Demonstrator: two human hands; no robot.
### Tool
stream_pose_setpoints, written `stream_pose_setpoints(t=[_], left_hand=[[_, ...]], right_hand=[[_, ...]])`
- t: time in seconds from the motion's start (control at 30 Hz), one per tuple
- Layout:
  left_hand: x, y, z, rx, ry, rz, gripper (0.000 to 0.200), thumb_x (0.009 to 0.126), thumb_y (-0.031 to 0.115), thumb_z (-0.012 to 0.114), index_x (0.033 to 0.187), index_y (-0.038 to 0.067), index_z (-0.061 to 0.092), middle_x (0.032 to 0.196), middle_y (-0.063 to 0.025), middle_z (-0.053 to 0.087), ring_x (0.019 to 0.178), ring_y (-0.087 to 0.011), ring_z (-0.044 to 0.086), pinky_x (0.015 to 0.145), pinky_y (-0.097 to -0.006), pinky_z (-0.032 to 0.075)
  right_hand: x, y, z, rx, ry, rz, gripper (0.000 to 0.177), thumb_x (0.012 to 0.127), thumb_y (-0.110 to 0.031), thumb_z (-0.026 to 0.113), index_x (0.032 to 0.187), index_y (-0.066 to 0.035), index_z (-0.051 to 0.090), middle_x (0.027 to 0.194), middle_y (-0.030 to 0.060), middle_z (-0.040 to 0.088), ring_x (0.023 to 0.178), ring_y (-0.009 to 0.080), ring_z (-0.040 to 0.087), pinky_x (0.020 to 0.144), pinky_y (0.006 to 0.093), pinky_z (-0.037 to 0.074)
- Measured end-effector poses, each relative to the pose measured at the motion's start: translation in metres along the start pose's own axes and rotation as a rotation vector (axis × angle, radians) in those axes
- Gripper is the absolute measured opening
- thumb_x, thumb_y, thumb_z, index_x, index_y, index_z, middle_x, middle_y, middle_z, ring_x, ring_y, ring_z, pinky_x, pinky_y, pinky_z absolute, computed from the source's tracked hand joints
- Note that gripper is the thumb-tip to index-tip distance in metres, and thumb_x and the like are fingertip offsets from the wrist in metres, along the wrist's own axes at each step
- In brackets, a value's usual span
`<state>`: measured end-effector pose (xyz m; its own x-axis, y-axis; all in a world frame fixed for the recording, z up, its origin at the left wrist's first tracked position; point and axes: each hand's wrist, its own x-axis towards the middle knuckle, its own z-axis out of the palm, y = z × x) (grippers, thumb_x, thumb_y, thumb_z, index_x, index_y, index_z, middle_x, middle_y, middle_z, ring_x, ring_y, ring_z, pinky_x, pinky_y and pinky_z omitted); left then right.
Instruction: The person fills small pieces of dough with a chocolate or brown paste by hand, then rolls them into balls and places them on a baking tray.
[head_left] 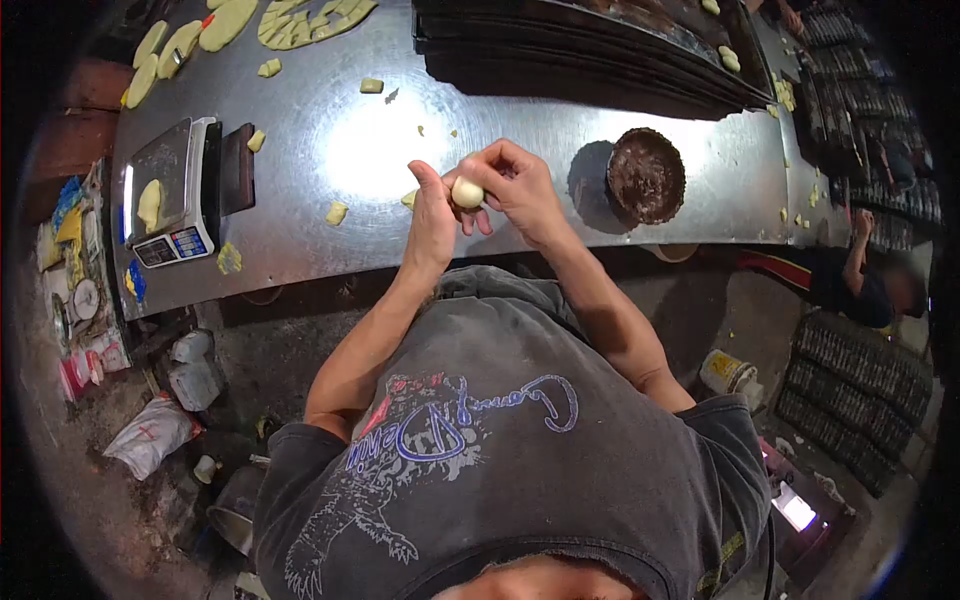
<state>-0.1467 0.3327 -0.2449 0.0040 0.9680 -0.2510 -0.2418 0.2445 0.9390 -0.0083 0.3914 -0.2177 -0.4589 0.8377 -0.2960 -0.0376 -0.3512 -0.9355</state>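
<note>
My right hand (517, 192) has its fingers curled round a smooth pale dough ball (467, 193), pressing it from the right and above. Against the ball's left side is my left hand (436, 222), its thumb stretched up and away and its other fingers extended beneath the ball, partly hidden by it. A small dough piece (410, 199) lies just left of my left hand on the metal table (520, 118). Further left sit more loose lumps, among them a dough lump (337, 212) and a squarish dough piece (371, 86).
A round dark tin (646, 178) stands at the right. Stacked dark trays (600, 50) fill the back. At the left, a digital scale (172, 240) carries a dough lump (150, 204). A cut dough sheet (315, 22) lies far left. Another person (850, 275) is at the right.
</note>
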Motion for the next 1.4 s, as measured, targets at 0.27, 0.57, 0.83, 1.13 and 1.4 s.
stream_pose_setpoints(t=[0.27,0.57,0.83,1.13,1.4], left_hand=[[-0.018,-0.045,-0.033,0.013,-0.099,-0.306,0.087,0.102,0.069,0.019,0.134,-0.003,0.055,0.089,-0.0064,0.069,0.057,-0.0115,0.061,0.051,-0.0231,0.044],[0.063,-0.113,-0.082,0.551,-0.146,-0.134,0.060,0.107,0.034,0.050,0.154,0.001,0.034,0.115,-0.0125,0.072,0.083,-0.0171,0.068,0.074,-0.0294,0.054],[0.140,-0.145,-0.073,1.037,-0.447,0.400,0.067,0.083,0.009,0.072,0.145,0.007,0.048,0.138,-0.0196,0.052,0.127,-0.0396,0.050,0.108,-0.0453,0.042],[0.111,-0.148,-0.045,1.194,-0.295,0.133,0.059,0.079,0.003,0.069,0.137,0.001,0.056,0.131,-0.0217,0.051,0.120,-0.0413,0.054,0.094,-0.0472,0.052],[0.055,-0.118,-0.054,0.853,0.021,0.184,0.068,0.095,0.029,0.069,0.151,0.000,0.042,0.140,-0.0295,0.052,0.131,-0.0419,0.052,0.108,-0.0450,0.043]], right_hand=[[-0.033,0.068,-0.001,-0.542,-0.047,-0.248,0.030,0.093,-0.010,0.068,0.123,-0.006,0.065,0.111,0.0145,0.057,0.098,0.0278,0.059,0.084,0.0357,0.052],[0.091,0.179,-0.080,-0.742,0.302,-0.178,0.045,0.082,-0.013,0.077,0.123,-0.001,0.064,0.123,0.0203,0.056,0.105,0.0365,0.060,0.092,0.0427,0.050],[0.076,0.177,-0.070,-0.780,0.244,-0.135,0.063,0.076,0.001,0.074,0.136,-0.003,0.056,0.123,0.0206,0.054,0.113,0.0377,0.058,0.096,0.0440,0.052],[0.091,0.188,-0.090,-1.006,-0.068,-0.182,0.069,0.076,-0.002,0.070,0.142,-0.010,0.052,0.117,0.0207,0.058,0.111,0.0417,0.059,0.096,0.0461,0.049],[0.083,0.145,-0.072,-1.201,-0.052,0.016,0.098,0.078,-0.045,0.081,0.157,-0.017,0.030,0.139,0.0269,0.047,0.121,0.0461,0.054,0.097,0.0563,0.048]])
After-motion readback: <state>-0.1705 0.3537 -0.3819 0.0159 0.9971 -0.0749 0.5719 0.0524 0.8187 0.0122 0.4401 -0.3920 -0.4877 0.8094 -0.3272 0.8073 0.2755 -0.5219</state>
